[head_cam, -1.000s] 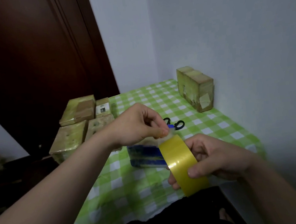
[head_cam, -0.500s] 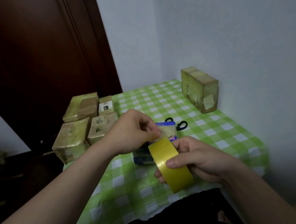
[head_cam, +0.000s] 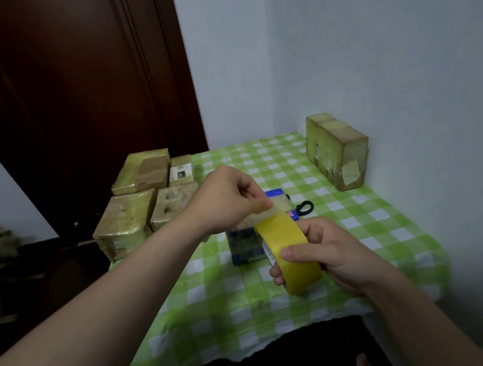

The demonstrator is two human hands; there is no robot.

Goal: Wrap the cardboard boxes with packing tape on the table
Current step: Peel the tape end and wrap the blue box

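Five cardboard boxes already look finished: four taped parcels [head_cam: 125, 222] well off to the far side of the left hand [head_cam: 227, 199], and one taped box [head_cam: 335, 152] standing on edge against the wall, well beyond the right hand [head_cam: 327, 248]. A blue box [head_cam: 245, 245] just beyond the fingers seems to be the one left, with no tape on it that I can make out. The left fingertips [head_cam: 261, 203] pinch the free end [head_cam: 278, 205], a thin, cloudy, translucent strip, lifted off the roll of yellow packing tape [head_cam: 289, 252]. The right thumb and curled fingers clamp the roll, a smooth, glossy, broad ring. The wrapped parcels are blocky, with a wrinkled yellowish sheen. Black-handled scissors [head_cam: 304, 207] lie past the fingertips on the green checked tablecloth [head_cam: 246, 301].
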